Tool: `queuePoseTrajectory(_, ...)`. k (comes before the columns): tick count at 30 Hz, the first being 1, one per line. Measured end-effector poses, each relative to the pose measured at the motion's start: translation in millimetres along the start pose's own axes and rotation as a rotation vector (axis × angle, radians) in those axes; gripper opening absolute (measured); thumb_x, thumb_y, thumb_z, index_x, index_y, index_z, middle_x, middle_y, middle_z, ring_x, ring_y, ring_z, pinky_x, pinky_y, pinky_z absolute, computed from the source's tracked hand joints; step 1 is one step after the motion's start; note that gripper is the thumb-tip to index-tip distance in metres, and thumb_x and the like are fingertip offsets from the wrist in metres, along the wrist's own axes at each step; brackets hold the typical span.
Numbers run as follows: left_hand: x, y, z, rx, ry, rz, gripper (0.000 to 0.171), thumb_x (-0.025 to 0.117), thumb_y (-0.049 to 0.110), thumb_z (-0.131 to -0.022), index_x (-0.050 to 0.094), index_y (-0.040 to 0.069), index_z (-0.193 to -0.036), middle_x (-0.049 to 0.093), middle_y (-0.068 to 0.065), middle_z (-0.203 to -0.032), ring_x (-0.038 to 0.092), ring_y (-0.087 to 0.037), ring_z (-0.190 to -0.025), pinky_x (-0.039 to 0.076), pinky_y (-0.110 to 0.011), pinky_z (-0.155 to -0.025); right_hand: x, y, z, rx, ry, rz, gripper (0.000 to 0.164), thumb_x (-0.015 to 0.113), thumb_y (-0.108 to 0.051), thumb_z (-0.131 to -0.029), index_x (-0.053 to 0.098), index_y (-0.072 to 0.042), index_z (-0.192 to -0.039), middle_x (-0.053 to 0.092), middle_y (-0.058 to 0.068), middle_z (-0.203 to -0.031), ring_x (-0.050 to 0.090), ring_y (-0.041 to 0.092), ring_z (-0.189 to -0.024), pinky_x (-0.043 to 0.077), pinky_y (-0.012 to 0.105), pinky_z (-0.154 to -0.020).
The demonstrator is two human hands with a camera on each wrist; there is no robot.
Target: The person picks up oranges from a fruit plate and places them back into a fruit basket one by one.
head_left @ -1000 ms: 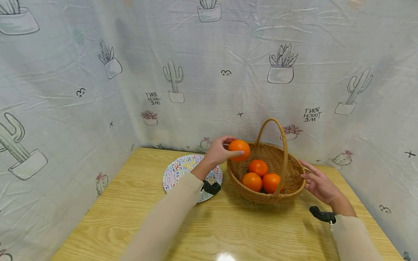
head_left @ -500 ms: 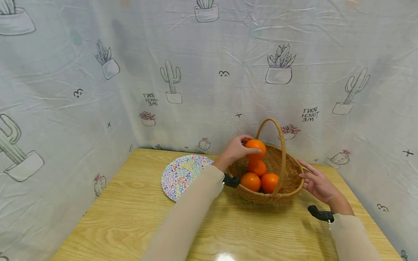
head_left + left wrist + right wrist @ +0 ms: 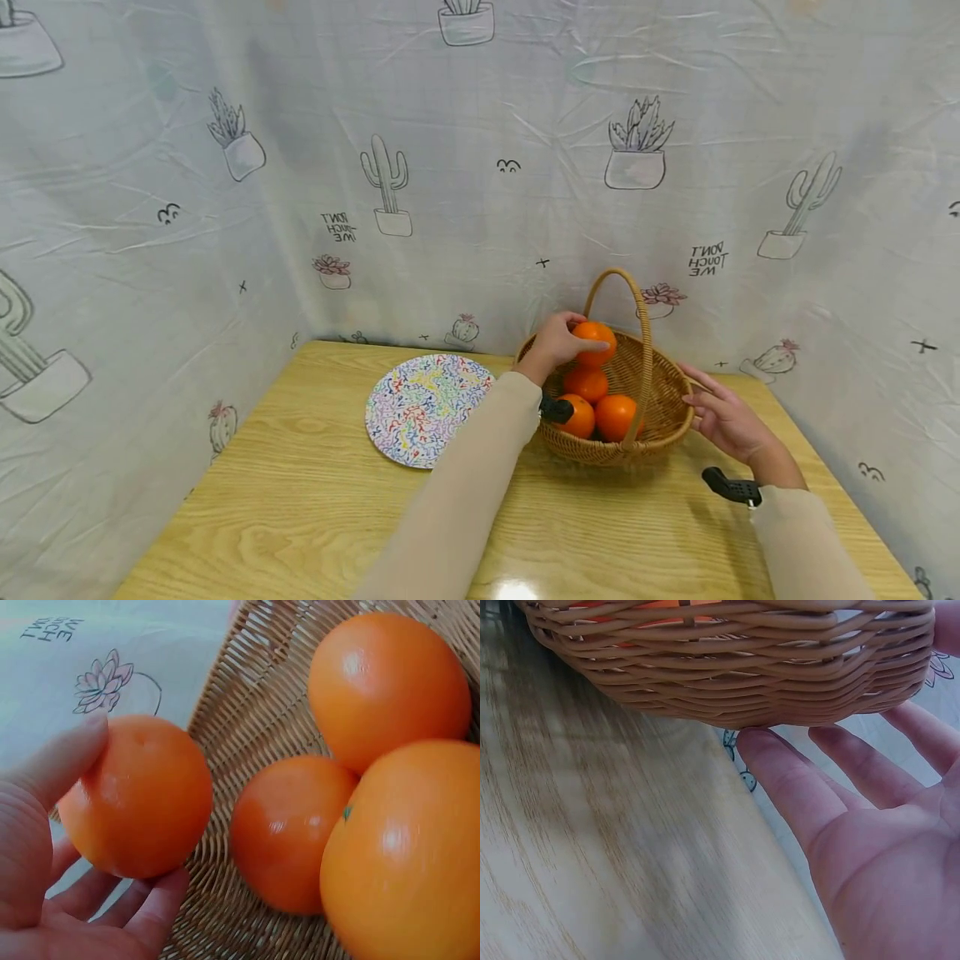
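Observation:
My left hand pinches an orange between thumb and fingers, over the far left part of a wicker basket. In the left wrist view the held orange hangs apart from the other oranges. Several oranges lie together in the basket, among them a front one and a middle one. My right hand holds the basket's right side at the rim. In the right wrist view, its fingertips touch the woven underside of the basket.
A round, multicoloured speckled plate lies on the wooden table, left of the basket and partly behind my left sleeve. The basket's tall arched handle rises over its opening. A cactus-print curtain hangs behind the table and at both sides.
My left hand has carried the orange rightward, from the basket's left rim to above the oranges inside. My right hand stays at the basket's side.

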State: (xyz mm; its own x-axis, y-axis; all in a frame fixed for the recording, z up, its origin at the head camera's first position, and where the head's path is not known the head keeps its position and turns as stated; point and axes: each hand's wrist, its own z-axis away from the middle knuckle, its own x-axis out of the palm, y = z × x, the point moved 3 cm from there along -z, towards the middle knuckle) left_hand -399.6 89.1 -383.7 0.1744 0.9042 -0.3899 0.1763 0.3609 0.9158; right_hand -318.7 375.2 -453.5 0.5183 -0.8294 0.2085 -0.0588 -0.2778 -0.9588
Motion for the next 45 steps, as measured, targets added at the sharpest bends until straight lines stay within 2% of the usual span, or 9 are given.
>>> queuePoseTrajectory(7,22.0,1.5,-1.0,-0.048,0.043,-0.038,0.064,0.088,0.032,-0.083,0.063,0.01,-0.138,0.066,-0.009,-0.134,0.064,-0.026,-0.117,0.056,-0.038,-0.097,0,0,2,-0.007,-0.004,0.004,0.059,0.031,0.003,-0.109,0.021,-0.015,-0.164,0.061,-0.006,-0.139,0.068,0.011,-0.11,0.06,0.029,-0.092)
queuePoseTrajectory(14,28.9,-0.1,-5.0,-0.048,0.045,-0.056,0.058,0.084,0.032,-0.086,0.064,0.011,-0.136,0.066,-0.008,-0.134,0.063,-0.025,-0.121,0.054,-0.036,-0.102,0,0,0,-0.004,0.004,0.032,0.063,0.033,0.003,-0.108,0.012,-0.009,-0.166,0.059,-0.008,-0.141,0.068,0.012,-0.114,0.059,0.03,-0.094)
queuePoseTrajectory(22,28.3,-0.8,0.5,-0.078,-0.009,-0.024,0.052,0.079,0.03,-0.092,0.063,0.011,-0.137,0.066,-0.01,-0.13,0.063,-0.027,-0.117,0.06,-0.039,-0.088,2,-2,-1,0.008,0.03,0.052,0.06,0.035,0.002,-0.108,0.024,-0.015,-0.164,0.06,-0.01,-0.14,0.068,0.011,-0.114,0.059,0.03,-0.094)
queuePoseTrajectory(25,23.2,-0.5,3.2,-0.059,-0.023,-0.015,0.05,0.077,0.028,-0.094,0.063,0.009,-0.138,0.067,-0.01,-0.127,0.064,-0.027,-0.116,0.057,-0.038,-0.093,3,-2,0,0.016,0.033,0.057,0.06,0.035,0.001,-0.108,0.023,-0.016,-0.164,0.06,-0.009,-0.139,0.067,0.01,-0.112,0.059,0.03,-0.093)
queuePoseTrajectory(32,0.8,2.6,7.3,-0.008,-0.061,0.004,0.049,0.073,0.028,-0.097,0.062,0.006,-0.138,0.067,-0.012,-0.128,0.064,-0.029,-0.118,0.055,-0.041,-0.098,4,-1,4,0.021,0.052,0.073,0.064,0.034,0.0,-0.109,0.007,-0.009,-0.166,0.059,-0.011,-0.139,0.067,0.01,-0.114,0.06,0.03,-0.092)
queuePoseTrajectory(39,-33.9,2.6,21.9,0.081,-0.045,0.03,0.048,0.07,0.023,-0.099,0.059,0.003,-0.142,0.068,-0.014,-0.13,0.062,-0.03,-0.124,0.054,-0.04,-0.102,7,0,5,-0.016,0.037,0.051,0.06,0.036,0.002,-0.108,0.022,-0.014,-0.164,0.059,-0.012,-0.141,0.066,0.011,-0.119,0.059,0.029,-0.094)
queuePoseTrajectory(42,-49.3,-0.6,29.3,0.137,-0.026,0.012,0.043,0.068,0.02,-0.1,0.061,0.003,-0.139,0.068,-0.014,-0.127,0.064,-0.03,-0.121,0.055,-0.039,-0.102,8,0,4,-0.031,0.043,0.062,0.06,0.036,0.002,-0.108,0.021,-0.012,-0.164,0.058,-0.011,-0.14,0.065,0.01,-0.119,0.059,0.029,-0.094)
queuePoseTrajectory(45,-62.6,-4.8,36.2,0.185,-0.013,-0.006,0.038,0.065,0.017,-0.101,0.063,0.005,-0.137,0.067,-0.014,-0.127,0.065,-0.03,-0.119,0.054,-0.04,-0.102,9,1,3,-0.028,0.079,0.12,0.062,0.038,0.0,-0.108,0.014,-0.007,-0.165,0.056,-0.011,-0.139,0.064,0.006,-0.119,0.059,0.026,-0.093)
